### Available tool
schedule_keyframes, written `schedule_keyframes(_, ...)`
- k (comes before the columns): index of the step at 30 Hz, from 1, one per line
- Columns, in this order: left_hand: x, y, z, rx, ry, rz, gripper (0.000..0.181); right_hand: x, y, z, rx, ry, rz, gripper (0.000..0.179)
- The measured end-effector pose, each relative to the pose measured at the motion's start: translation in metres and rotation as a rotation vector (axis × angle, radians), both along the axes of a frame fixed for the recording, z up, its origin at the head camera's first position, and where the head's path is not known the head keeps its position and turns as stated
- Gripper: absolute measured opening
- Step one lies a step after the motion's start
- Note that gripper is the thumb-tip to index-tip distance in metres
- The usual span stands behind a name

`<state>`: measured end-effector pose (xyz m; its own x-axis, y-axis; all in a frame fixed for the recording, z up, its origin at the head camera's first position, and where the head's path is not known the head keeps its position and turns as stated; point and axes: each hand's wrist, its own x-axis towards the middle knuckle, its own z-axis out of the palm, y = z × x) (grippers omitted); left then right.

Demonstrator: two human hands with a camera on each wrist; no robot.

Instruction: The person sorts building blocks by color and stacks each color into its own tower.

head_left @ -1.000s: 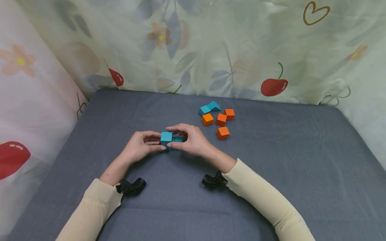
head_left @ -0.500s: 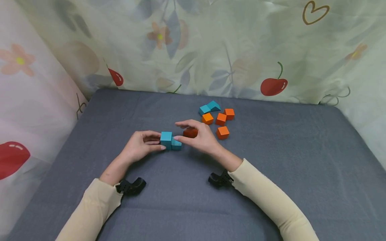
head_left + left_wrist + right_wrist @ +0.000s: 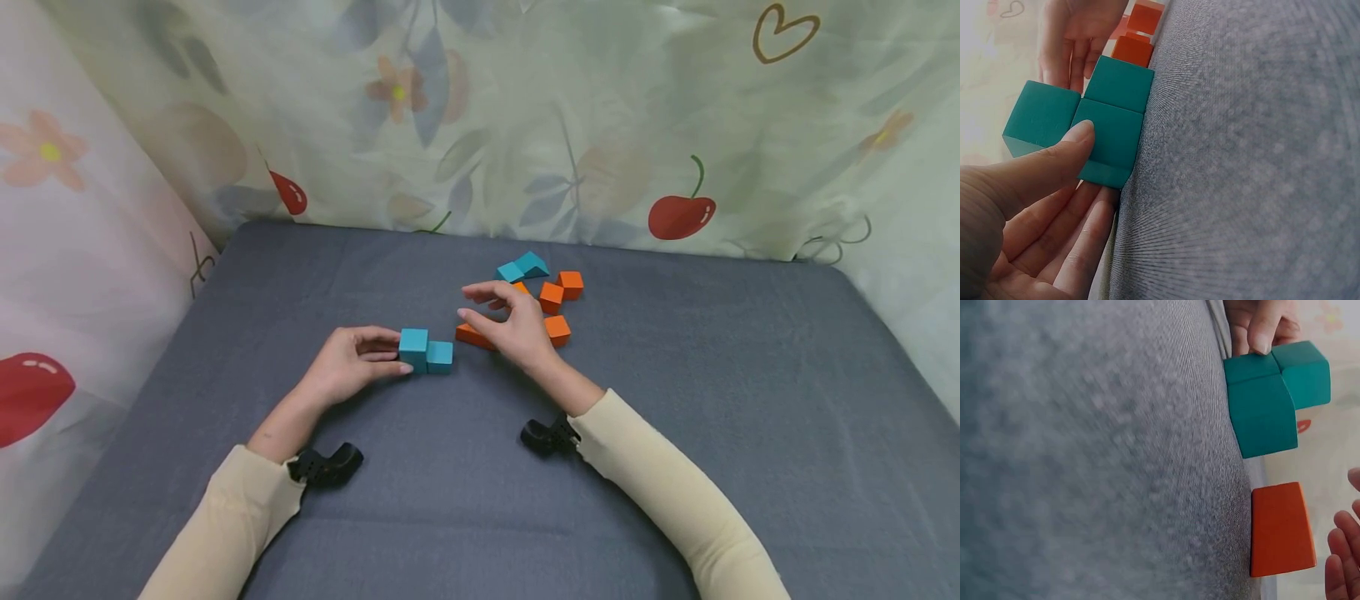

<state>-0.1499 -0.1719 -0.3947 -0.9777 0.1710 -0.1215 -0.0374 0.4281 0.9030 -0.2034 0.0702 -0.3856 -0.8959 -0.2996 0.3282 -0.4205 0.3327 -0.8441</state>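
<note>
Three blue cubes form an L: an upper cube (image 3: 413,340) rests on a lower cube (image 3: 1113,140), and a side cube (image 3: 440,357) sits against the lower one on the cloth. My left hand (image 3: 348,362) pinches the lower cube, thumb in front and fingers behind. To the right, my right hand (image 3: 517,329) hovers with fingers spread and nothing in its grasp. Below it lies an orange block (image 3: 1282,530), partly covered by the hand in the head view and apart from the blue cubes.
Behind the right hand are a blue block (image 3: 510,272), a blue triangular block (image 3: 532,265) and a partly hidden orange block (image 3: 521,287). Several orange cubes (image 3: 551,297) lie right of them. A patterned curtain (image 3: 585,125) borders the grey cloth (image 3: 675,375) at the back.
My right hand has let go of the blue side cube and moved right and back, over the orange block. My left hand has stayed in place on the lower cube.
</note>
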Motion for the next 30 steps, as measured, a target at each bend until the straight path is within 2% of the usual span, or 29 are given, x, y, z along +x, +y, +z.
schedule_keyframes(10,0.001,0.000,0.000,0.003,-0.008,0.002,0.044,-0.009,-0.001,-0.001,-0.005,0.004,-0.134,0.027)
schedule_keyframes(19,0.001,0.000,-0.001,0.011,-0.007,-0.005,0.044,-0.015,0.000,-0.001,-0.052,0.029,-0.189,0.026)
schedule_keyframes(30,0.001,0.000,0.000,0.008,-0.011,-0.002,0.044,-0.027,0.003,-0.003,-0.005,0.025,-0.255,0.029)
